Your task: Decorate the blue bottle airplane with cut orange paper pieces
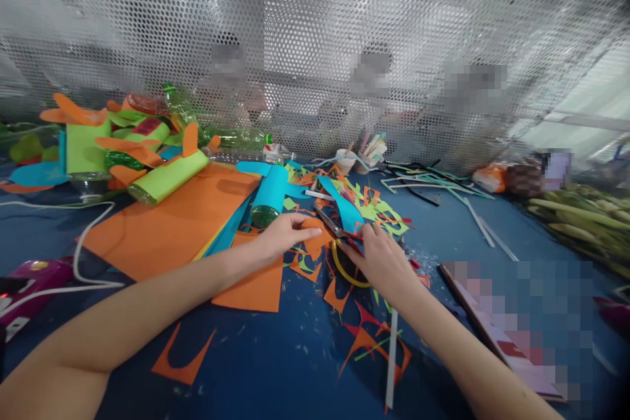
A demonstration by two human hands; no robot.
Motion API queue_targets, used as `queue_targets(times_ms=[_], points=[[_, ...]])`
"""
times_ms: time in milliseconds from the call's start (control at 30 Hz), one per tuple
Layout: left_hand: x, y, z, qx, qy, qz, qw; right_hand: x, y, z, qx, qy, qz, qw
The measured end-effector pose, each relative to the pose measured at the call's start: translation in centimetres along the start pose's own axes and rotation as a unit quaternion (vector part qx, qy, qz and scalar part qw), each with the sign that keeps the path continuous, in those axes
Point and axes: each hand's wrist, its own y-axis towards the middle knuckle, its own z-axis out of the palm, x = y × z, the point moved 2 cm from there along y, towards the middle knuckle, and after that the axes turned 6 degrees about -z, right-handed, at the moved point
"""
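Note:
My left hand (288, 234) pinches a small piece of orange paper (315, 240) between thumb and fingers, over the middle of the table. Wrapped round the red handles of a pair of scissors (331, 222) is my right hand (381, 256). The scissor blades point up and left, close to the orange piece; whether they touch it I cannot tell. Just below the scissors lies a yellow ring (347, 269), partly covered by my right hand. A blue paper strip (342, 205) lies behind the blades. Orange, green and red paper offcuts (364, 341) surround both hands.
Large orange sheets (167, 230) lie left, beneath a green-wrapped bottle (170, 177). A blue-wrapped bottle (270, 193) stands behind my left hand. Cups of sticks (371, 152) line the perforated metal screen (315, 33). A magenta glue gun (39, 282) with a white cord sits far left; corn husks (585, 223) lie right.

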Motion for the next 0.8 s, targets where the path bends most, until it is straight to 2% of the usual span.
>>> queue_targets(times_ms=[67,167,300,433,533,567,633,800], points=[[0.0,0.1,-0.2,-0.003,-0.003,0.003,1.0,-0.4,-0.2,0.6,0.048,-0.075,0.003,0.996],[-0.1,0.2,-0.2,-0.009,-0.026,-0.005,1.0,-0.6,-0.4,1.4,0.096,-0.081,-0.003,0.992],[-0.2,0.4,-0.2,0.001,-0.044,-0.009,0.999,-0.9,-0.2,1.6,0.105,0.002,0.031,0.994],[-0.2,0.9,-0.5,0.018,-0.011,0.013,1.0,-1.1,0.4,1.0,0.056,0.149,0.077,0.984],[-0.7,0.8,-1.0,-0.018,0.031,0.034,0.999,-0.5,0.6,0.3,0.033,0.301,0.105,0.947],[-1.0,0.7,-1.0,-0.016,0.037,0.038,0.998,-0.2,0.6,0.0,0.023,0.368,0.11,0.923],[-1.6,0.4,-1.1,-0.023,0.042,0.031,0.998,0.7,0.4,-0.5,0.04,0.476,0.104,0.872],[-2.6,-0.3,-0.6,-0.02,0.023,0.051,0.998,1.8,0.0,-1.0,0.026,0.585,0.08,0.807]])
